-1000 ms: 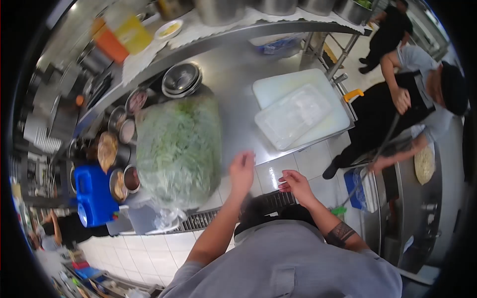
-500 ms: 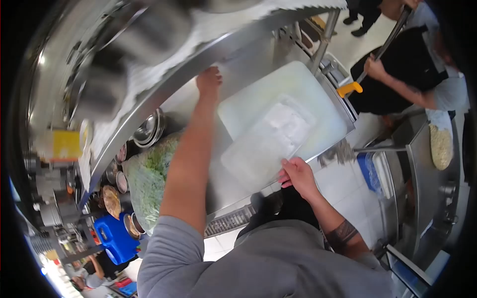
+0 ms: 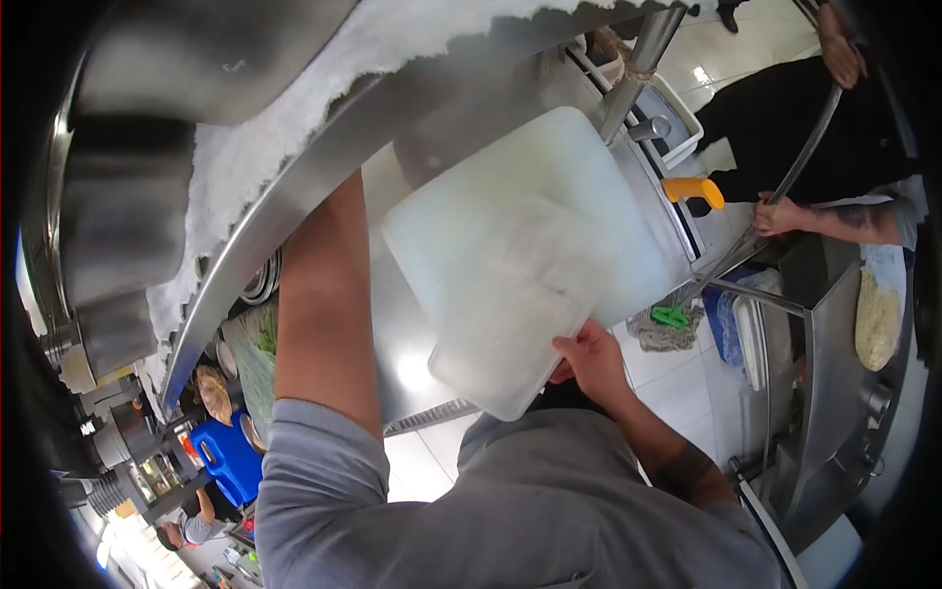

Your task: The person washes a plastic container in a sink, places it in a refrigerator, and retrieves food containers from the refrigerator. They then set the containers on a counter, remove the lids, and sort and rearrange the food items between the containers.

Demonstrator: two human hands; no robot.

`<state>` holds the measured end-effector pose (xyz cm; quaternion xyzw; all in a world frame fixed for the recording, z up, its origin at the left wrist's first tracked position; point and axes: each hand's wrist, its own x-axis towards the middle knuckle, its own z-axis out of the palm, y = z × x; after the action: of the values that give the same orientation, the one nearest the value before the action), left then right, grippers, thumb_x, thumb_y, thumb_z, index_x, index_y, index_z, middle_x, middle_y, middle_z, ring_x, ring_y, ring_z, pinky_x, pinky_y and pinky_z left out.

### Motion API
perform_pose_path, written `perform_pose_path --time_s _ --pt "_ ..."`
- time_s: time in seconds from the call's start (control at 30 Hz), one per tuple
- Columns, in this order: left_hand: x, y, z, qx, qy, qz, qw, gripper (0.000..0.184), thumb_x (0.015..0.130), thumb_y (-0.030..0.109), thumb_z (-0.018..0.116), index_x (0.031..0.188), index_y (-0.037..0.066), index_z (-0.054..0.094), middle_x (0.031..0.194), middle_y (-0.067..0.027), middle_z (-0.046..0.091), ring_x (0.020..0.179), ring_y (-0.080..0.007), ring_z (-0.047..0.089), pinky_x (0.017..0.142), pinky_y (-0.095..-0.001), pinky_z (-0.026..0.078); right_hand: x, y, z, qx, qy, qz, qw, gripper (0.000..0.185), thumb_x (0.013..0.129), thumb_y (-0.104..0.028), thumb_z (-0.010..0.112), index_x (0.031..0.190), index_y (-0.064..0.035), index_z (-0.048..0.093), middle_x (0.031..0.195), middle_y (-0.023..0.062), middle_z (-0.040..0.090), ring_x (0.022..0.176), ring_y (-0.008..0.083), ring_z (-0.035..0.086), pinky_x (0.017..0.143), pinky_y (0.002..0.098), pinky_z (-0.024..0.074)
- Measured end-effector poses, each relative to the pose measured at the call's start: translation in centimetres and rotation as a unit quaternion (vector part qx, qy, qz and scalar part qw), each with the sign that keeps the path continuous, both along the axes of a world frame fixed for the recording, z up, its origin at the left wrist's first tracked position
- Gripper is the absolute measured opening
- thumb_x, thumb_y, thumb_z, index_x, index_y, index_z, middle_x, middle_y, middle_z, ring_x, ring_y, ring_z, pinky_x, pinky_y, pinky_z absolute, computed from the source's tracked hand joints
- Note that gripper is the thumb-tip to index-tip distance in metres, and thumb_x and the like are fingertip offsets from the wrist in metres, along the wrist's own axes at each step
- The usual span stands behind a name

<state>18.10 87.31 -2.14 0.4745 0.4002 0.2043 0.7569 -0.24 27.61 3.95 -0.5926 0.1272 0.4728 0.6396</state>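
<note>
My right hand point(image 3: 595, 368) is closed on the near right edge of a translucent rectangular plastic container point(image 3: 505, 329). Whitish contents show faintly through it. The container lies slanted over a large white cutting board point(image 3: 422, 226) and reaches past the board's near edge. My left forearm point(image 3: 329, 294) stretches forward beneath the steel shelf, whose edge hides the left hand.
Steel pots point(image 3: 132, 216) stand on the white-lined shelf point(image 3: 260, 147) above the counter. At left are a bag of greens point(image 3: 250, 358) and a blue jug point(image 3: 228, 456). Across the counter, a person's hands grip a long pole point(image 3: 807, 147). A yellow handle point(image 3: 693, 190) juts out nearby.
My left hand has gone out of sight under the shelf. The container is now tilted nearer to me in my right hand. My view has shifted, and the other person's hands have moved along the pole.
</note>
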Motion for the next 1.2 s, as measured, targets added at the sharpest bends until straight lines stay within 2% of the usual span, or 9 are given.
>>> perform_pose_path --time_s 0.17,0.23,0.33,0.4,0.57,0.63,0.67,0.93,1.2 --pt "-6.1 -2.6 2.6 -0.036 -0.138 -0.004 0.990 0.058 0.096 0.029 0.069 0.144 0.002 0.052 0.130 -0.0237 0.060 0.126 -0.0365 0.059 0.105 -0.0477 0.055 3.0 -1.5 0.5 -0.014 -0.032 -0.007 0.999 0.015 0.098 -0.011 0.067 0.100 0.0027 0.062 0.078 0.0104 0.069 0.060 0.0178 0.070 0.053 0.0300 0.0596" --pt "-11.9 -5.5 4.3 0.339 -0.032 -0.109 0.934 0.049 0.087 0.033 0.079 0.121 -0.001 0.069 0.103 -0.0111 0.074 0.102 -0.0324 0.071 0.092 -0.0467 0.058 3.9 -1.9 0.6 -0.015 -0.044 -0.010 0.999 0.015 0.098 -0.012 0.067 0.099 0.0026 0.062 0.078 0.0104 0.069 0.059 0.0175 0.070 0.052 0.0298 0.0594" --pt "-21.1 -13.2 9.1 -0.036 -0.125 0.108 0.986 0.051 0.090 0.014 0.058 0.132 -0.013 0.051 0.129 -0.0274 0.060 0.101 -0.0467 0.067 0.091 -0.0536 0.061 5.0 -2.2 1.2 -0.034 -0.073 -0.026 0.996 0.015 0.098 -0.012 0.068 0.095 0.0020 0.062 0.075 0.0095 0.068 0.058 0.0163 0.069 0.050 0.0284 0.0572" --pt "-27.0 -16.1 9.6 -0.073 -0.025 0.163 0.984 0.051 0.075 -0.003 0.049 0.125 -0.014 0.047 0.129 -0.0259 0.057 0.112 -0.0517 0.061 0.099 -0.0669 0.057 5.4 -2.4 1.4 -0.051 -0.118 -0.047 0.991 0.017 0.097 -0.012 0.069 0.089 0.0004 0.060 0.072 0.0080 0.067 0.055 0.0138 0.066 0.048 0.0270 0.0536" --pt "-33.6 -27.1 10.2 -0.124 0.045 0.217 0.967 0.032 0.068 -0.006 0.044 0.099 -0.009 0.053 0.112 -0.0223 0.061 0.105 -0.0424 0.064 0.100 -0.0640 0.057 6.2 -3.3 -0.7 -0.093 -0.209 -0.044 0.972 0.026 0.096 -0.012 0.072 0.079 -0.0047 0.054 0.066 0.0013 0.060 0.057 0.0063 0.054 0.052 0.0243 0.0443" --pt "-36.2 -29.1 7.4 -0.142 0.082 0.188 0.968 0.025 0.068 -0.008 0.047 0.092 -0.007 0.054 0.104 -0.0185 0.061 0.097 -0.0354 0.065 0.100 -0.0586 0.059 6.5 -3.4 -0.7 -0.112 -0.245 -0.056 0.961 0.025 0.096 -0.012 0.072 0.080 -0.0048 0.054 0.066 0.0004 0.059 0.057 0.0054 0.054 0.052 0.0243 0.0438" --pt "-39.5 -29.2 3.6 -0.117 0.100 0.153 0.976 0.054 0.071 -0.007 0.049 0.124 -0.014 0.051 0.135 -0.0247 0.056 0.125 -0.0407 0.059 0.107 -0.0595 0.055 6.7 -3.4 -0.5 -0.127 -0.283 -0.070 0.948 0.024 0.096 -0.012 0.072 0.081 -0.0048 0.055 0.066 -0.0006 0.058 0.058 0.0045 0.053 0.052 0.0243 0.0433" --pt "-39.2 -34.3 7.5 -0.181 0.205 -0.096 0.957 0.035 0.092 0.005 0.057 0.121 -0.014 0.059 0.112 -0.0262 0.072 0.096 -0.0334 0.075 0.084 -0.0421 0.062 7.8 -4.4 -1.0 -0.153 -0.347 -0.087 0.921 0.017 0.097 -0.013 0.072 0.092 -0.0032 0.059 0.076 -0.0055 0.053 0.068 0.0031 0.047 0.063 0.0206 0.0384" --pt "-40.1 -35.0 8.1 -0.083 0.267 -0.116 0.953 0.033 0.101 0.028 0.064 0.102 -0.005 0.065 0.092 -0.0154 0.073 0.075 -0.0212 0.071 0.077 -0.0348 0.060 4.5 -6.2 -1.2 -0.131 -0.316 -0.031 0.939 0.020 0.098 -0.018 0.072 0.099 -0.0009 0.062 0.083 -0.0001 0.063 0.071 0.0047 0.054 0.065 0.0234 0.0454"
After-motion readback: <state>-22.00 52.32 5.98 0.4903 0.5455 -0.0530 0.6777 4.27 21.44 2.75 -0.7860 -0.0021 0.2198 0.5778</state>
